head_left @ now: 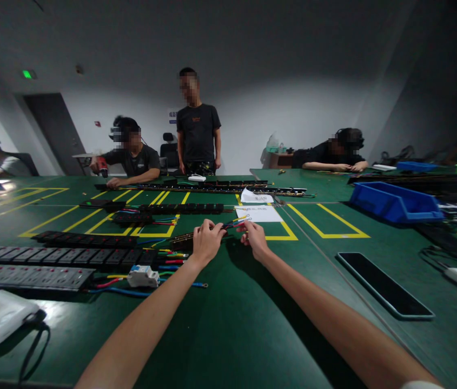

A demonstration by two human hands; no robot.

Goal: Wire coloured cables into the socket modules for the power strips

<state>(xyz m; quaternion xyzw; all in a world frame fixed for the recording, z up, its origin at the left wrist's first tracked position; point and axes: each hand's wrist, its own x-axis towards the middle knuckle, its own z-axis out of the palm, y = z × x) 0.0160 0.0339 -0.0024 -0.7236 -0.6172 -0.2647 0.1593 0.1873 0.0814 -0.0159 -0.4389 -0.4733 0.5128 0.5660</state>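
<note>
My left hand (207, 241) is closed around a bundle of wires (232, 222) at the end of a dark strip (181, 241) with brassy parts. The wires point right and carry ring terminals, with yellow, blue and red among their colours. My right hand (255, 237) is closed at the wire ends, its fingertips pressed together by the red wire. What exactly sits between those fingertips is too small to make out. Just behind both hands lies a white paper sheet (263, 214). To the left, black power strips (61, 256) lie in rows, one with a white circuit breaker (143, 276) on its wires.
A blue bin (392, 204) and a phone (385, 286) lie to the right on the green table (220, 335). A white device (1, 316) with a strap is at near left. Across the table, one person (131, 154) holds a red drill (100, 165); another person (198, 132) stands.
</note>
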